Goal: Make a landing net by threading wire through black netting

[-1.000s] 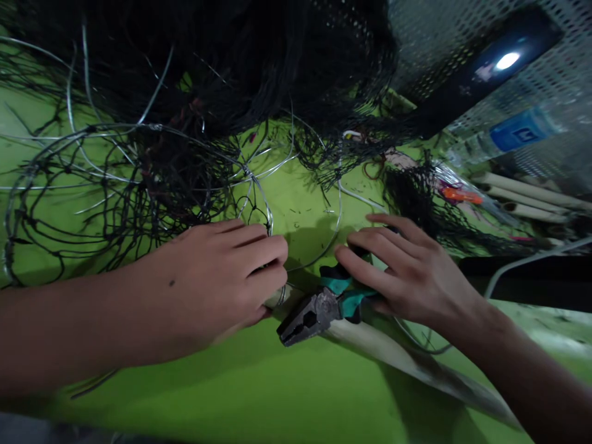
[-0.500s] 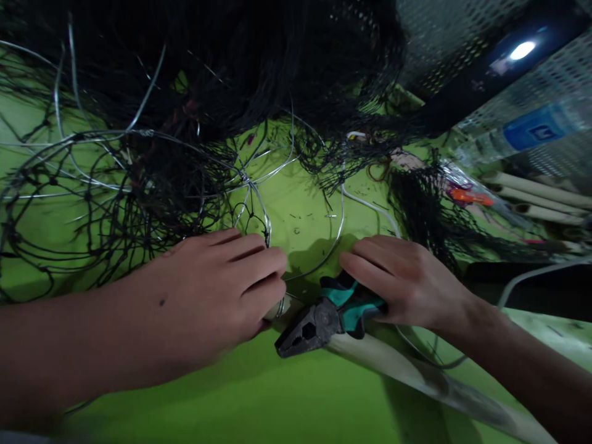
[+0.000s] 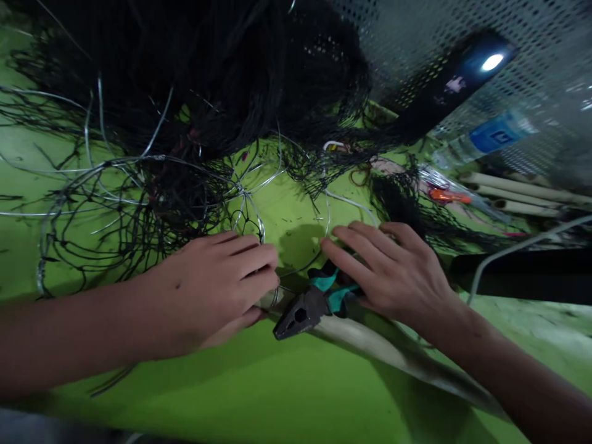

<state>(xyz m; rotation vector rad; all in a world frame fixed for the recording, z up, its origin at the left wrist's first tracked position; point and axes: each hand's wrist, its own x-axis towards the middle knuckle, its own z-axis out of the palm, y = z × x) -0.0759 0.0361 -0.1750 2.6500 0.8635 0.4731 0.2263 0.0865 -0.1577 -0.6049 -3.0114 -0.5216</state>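
Note:
My left hand [image 3: 231, 283] is wrapped round the end of a pale wooden pole [image 3: 370, 342], where thin wire [image 3: 276, 295] loops round the wood. The pole runs down to the right. Pliers [image 3: 303, 311] with teal and black handles lie over the pole, their jaws pointing left. My right hand [image 3: 383, 265] is over the handles, its palm covering their ends and its fingers stretched and somewhat spread. Left of and behind my left hand is a wire hoop with black netting [image 3: 106, 240] knotted on it.
A big heap of black net [image 3: 208, 68] fills the back. At the right are a dark bar with a lit lamp [image 3: 453, 86], a plastic bottle [image 3: 490, 139], pale sticks [image 3: 522, 188], an orange object [image 3: 451, 196] and a grey cable [image 3: 509, 246].
The fingers of my right hand have loosened from the pliers' handles and stretched out. The view has shifted a little, and my left hand keeps its hold on the pole.

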